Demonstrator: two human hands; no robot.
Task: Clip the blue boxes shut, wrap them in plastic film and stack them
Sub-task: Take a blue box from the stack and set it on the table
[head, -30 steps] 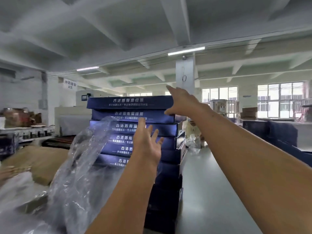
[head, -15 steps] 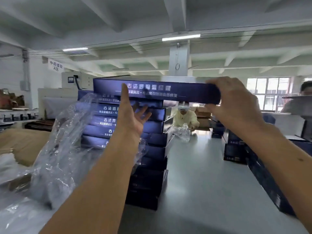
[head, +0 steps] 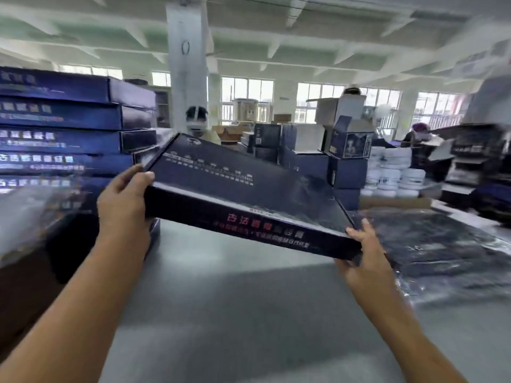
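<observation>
I hold a flat dark blue box (head: 243,194) with both hands above the grey table (head: 235,313), tilted down to the right. My left hand (head: 124,200) grips its near left corner, thumb on top. My right hand (head: 365,252) grips its near right corner from below. A tall stack of blue boxes (head: 69,128) stands at the left. Clear plastic film (head: 30,217) lies blurred in front of that stack. A dark film-covered sheet or box (head: 442,250) lies flat on the table at the right.
Further blue boxes (head: 345,172) and white tubs (head: 392,178) are piled at the table's far end. People work behind them, one beside a white pillar (head: 186,73). More dark boxes (head: 475,161) stand at the far right.
I have taken the top box off the stack and brought it down to the right, tilted, over the table. My view has swung right and down.
</observation>
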